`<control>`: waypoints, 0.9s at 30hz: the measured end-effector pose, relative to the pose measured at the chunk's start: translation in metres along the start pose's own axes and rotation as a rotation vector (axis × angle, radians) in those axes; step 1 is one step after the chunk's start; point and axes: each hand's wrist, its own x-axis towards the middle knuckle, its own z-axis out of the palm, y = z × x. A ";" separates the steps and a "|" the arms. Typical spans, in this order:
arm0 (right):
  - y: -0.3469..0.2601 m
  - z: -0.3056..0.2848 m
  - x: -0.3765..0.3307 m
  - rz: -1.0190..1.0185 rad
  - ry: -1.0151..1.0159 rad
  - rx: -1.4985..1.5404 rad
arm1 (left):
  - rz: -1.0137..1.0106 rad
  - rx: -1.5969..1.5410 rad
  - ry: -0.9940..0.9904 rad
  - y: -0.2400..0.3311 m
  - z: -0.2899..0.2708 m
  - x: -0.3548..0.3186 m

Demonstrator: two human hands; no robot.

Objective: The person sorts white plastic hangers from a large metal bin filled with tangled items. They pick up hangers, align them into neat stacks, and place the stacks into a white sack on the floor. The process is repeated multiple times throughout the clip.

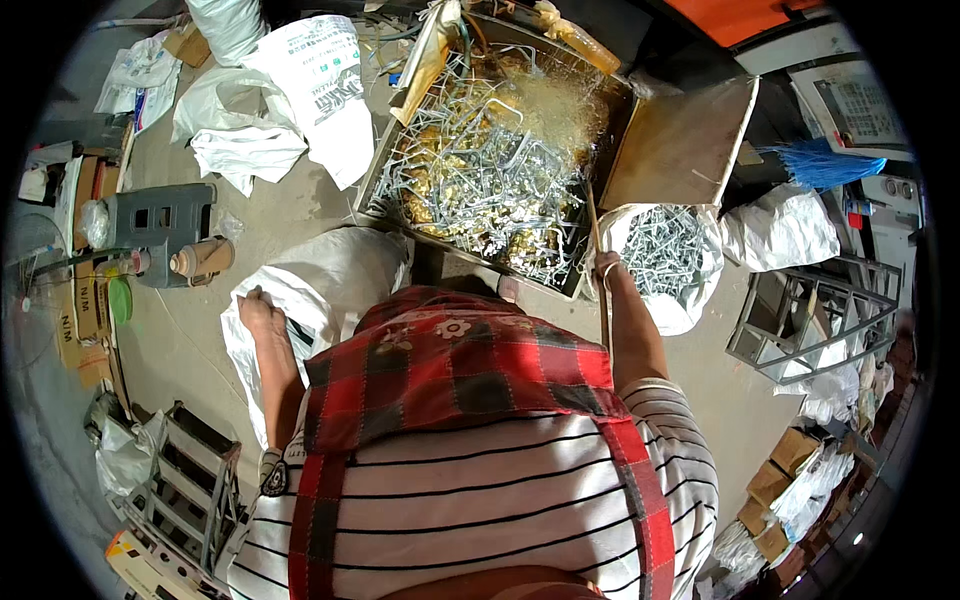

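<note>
My left hand is closed on the rim of a white woven sack, which lies slumped on the floor to my left. In front of me stands a metal bin heaped with shiny bent metal pieces, wet and yellowish in places. My right hand grips a long thin brown rod. The rod's far end reaches the bin's right side. Just right of that hand, an open white sack holds many small grey metal pieces.
A brown metal panel juts from the bin's right side. White sacks lie at far left, near a grey plastic stool. Metal frames stand at right and lower left. A blue-bristled brush sits far right.
</note>
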 end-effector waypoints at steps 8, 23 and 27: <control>0.067 0.020 -0.130 -0.542 0.151 -0.437 | 0.171 -0.001 0.010 0.014 0.042 -0.050; -0.088 0.036 -0.096 -0.762 0.286 -0.962 | 0.821 0.774 0.130 0.023 -0.023 -0.073; -0.041 0.062 0.024 -1.001 0.061 -1.895 | 0.836 1.253 0.151 0.026 -0.050 -0.055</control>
